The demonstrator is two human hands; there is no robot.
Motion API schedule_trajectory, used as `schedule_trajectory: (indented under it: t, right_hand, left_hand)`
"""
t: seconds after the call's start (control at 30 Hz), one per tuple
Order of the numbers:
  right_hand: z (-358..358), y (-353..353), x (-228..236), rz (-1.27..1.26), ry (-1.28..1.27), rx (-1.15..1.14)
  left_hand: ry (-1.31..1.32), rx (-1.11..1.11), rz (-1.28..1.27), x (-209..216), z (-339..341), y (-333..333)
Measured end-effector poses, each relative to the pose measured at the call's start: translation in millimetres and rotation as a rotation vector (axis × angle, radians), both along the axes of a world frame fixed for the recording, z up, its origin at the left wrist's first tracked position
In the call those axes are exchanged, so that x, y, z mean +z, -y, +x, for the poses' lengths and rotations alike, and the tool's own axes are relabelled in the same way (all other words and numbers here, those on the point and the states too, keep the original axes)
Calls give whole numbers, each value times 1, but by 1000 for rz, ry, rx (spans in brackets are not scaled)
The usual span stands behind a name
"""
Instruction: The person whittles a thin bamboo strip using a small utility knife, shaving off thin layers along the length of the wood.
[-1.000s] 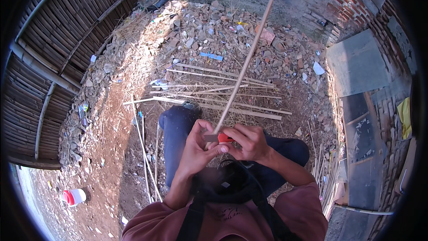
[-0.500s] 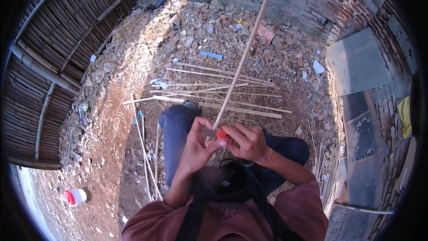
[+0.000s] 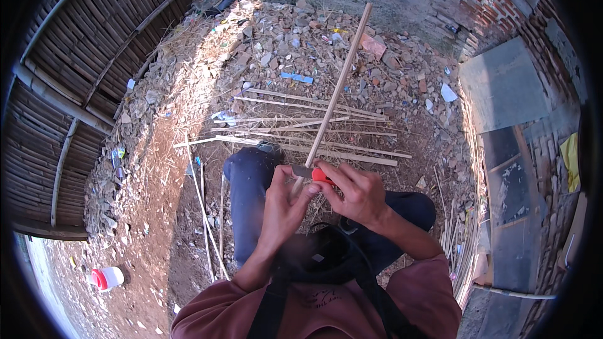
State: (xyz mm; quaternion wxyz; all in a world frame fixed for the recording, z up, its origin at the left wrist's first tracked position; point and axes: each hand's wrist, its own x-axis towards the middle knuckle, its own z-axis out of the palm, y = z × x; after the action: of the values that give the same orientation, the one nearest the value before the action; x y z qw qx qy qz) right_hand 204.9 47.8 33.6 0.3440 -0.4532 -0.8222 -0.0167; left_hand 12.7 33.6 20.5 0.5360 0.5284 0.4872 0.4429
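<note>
On the dirt ground, head view: both hands near each other, between dark-trousered knees. Left hand closed on the near end of a pale strip, which slants away and rightward toward the ground's far edge. Right hand clamped on the red handle of a knife, blade across the strip. Loose strips lie beyond the knees. Red-and-white container near the ground's left edge.
</note>
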Motion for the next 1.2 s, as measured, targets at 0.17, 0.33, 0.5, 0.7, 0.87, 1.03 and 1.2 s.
schedule_trajectory:
  t: [0.17,0.33,0.5,0.7,0.87,1.03,1.2]
  right_hand:
    - [3,-6,17,6,33,-6]
    - [21,-28,28,38,-12,-46]
    - [32,-49,46,36,-20,-51]
    - [75,-111,76,65,-150,-280]
    - [103,-140,91,59,-194,-387]
    - [76,-114,84,-71,-418,-166]
    - [33,-64,48,-141,-313,141]
  left_hand:
    - [64,39,56,4,4,2]
    - [-50,3,-9,4,3,5]
    - [-57,21,-5,2,5,7]
    - [-129,-12,-30,-11,1,22]
    - [-78,-1,-67,-9,-4,31]
    - [111,65,-94,-7,-12,24]
    - [201,7,-88,-8,-17,14]
